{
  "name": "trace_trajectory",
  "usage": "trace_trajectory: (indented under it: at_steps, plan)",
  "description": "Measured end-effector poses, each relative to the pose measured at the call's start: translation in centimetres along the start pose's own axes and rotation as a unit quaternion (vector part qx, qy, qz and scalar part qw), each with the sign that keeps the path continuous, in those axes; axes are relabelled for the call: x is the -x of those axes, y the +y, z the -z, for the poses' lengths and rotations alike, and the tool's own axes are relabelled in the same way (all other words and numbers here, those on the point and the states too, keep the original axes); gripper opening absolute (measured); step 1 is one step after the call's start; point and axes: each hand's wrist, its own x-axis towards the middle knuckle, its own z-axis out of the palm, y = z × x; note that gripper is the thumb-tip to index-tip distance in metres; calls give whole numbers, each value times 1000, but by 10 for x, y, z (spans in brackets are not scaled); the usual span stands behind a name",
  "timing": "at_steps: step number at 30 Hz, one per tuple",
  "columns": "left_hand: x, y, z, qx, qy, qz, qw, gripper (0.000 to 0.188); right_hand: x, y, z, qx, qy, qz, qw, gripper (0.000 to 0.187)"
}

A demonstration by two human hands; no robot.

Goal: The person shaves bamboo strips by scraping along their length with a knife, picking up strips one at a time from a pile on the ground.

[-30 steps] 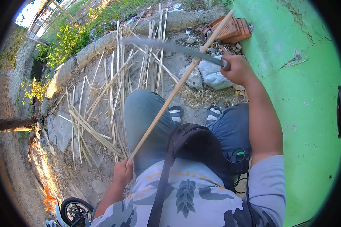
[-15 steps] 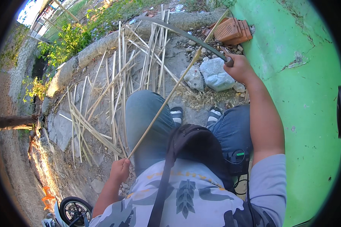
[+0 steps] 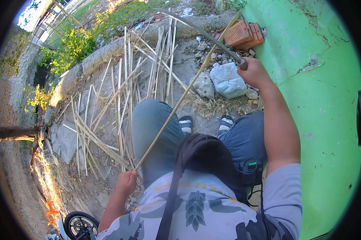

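My left hand [image 3: 126,183] is closed round the near end of a long split bamboo strip [image 3: 167,121], which slants up and away to the right past my left knee. In my right hand [image 3: 253,73] is the dark handle of a long curved machete [image 3: 204,33]. Its blade points to the far left and crosses the strip near the strip's far end; whether they touch I cannot tell. Many pale bamboo strips [image 3: 118,96] lie loosely crossed on the ground ahead and to the left of my knees.
A pale rock [image 3: 227,80] and a smaller stone [image 3: 204,85] sit beyond my feet. Stacked orange roof tiles [image 3: 243,35] lean by the green wall [image 3: 316,120] on my right. A low concrete kerb [image 3: 104,50] curves behind the strips. A motorcycle wheel [image 3: 81,226] shows at lower left.
The machete and right hand have shifted very slightly, with the blade tip a little farther up and right. Both hands keep their holds.
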Motion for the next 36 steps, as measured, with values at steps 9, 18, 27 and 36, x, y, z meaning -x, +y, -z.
trace_trajectory:
  at_steps: [9, 18, 27, 36]
  plan:
    - [13, 40, 8, 10, -6, 5, 1000, 59, 5, -1, 52, -6, 9, -47, 999, 19]
    - [41, 51, 23, 197, -148, 62, 967, 60, 31, -33, 78, 90, 1, 76, 993, 18]
    - [4, 61, -16, 144, -87, 33, 985, 58, 18, -31, 15, 101, -101, 128, 981, 16]
    - [2, 58, -12, 56, -13, -18, 998, 58, 27, -56, -20, 82, -144, 143, 976, 16]
